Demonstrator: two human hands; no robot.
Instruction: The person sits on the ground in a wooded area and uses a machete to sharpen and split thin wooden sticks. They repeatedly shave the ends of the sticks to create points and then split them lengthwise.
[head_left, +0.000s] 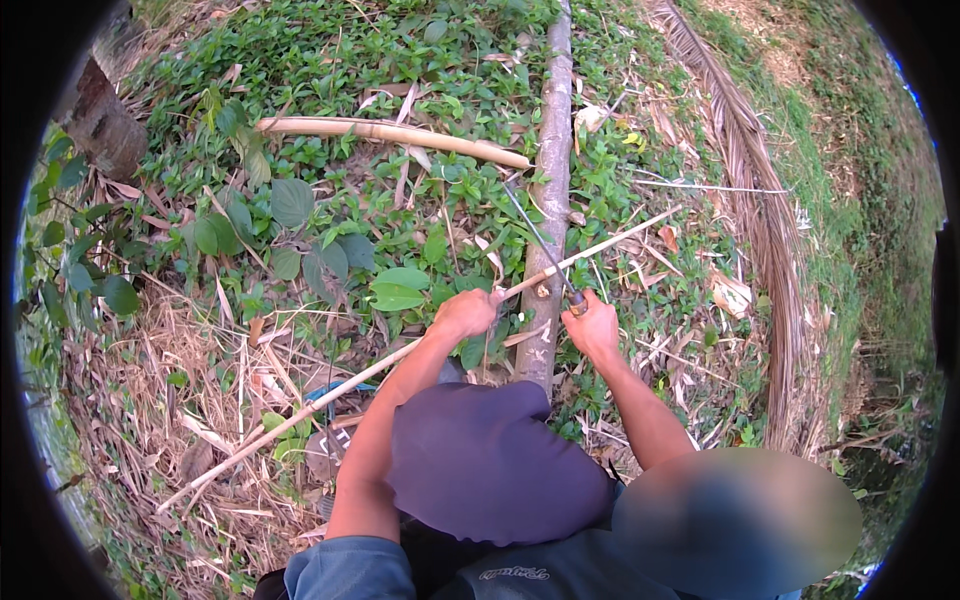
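Note:
A long, thin, pale bamboo pole (618, 238) runs slantwise from the lower left to the upper right, crossing over a log. My left hand (467, 312) is closed around it just left of the log. In my right hand (595, 328), right of the log, is the handle of a long knife (537, 235). Its narrow dark blade points up and to the left, crossing the pole's line above the log; whether the two touch, I cannot tell. The grey-brown log (552, 130) lies lengthwise ahead of me, with pale nicks on its near part.
Beyond my hands, a thicker split bamboo length (400, 133) lies with its right end against the log. A dry palm frond (755, 190) stretches down the right side. A tree trunk (103, 122) stands at the far left. Green plants and dry leaves cover the ground.

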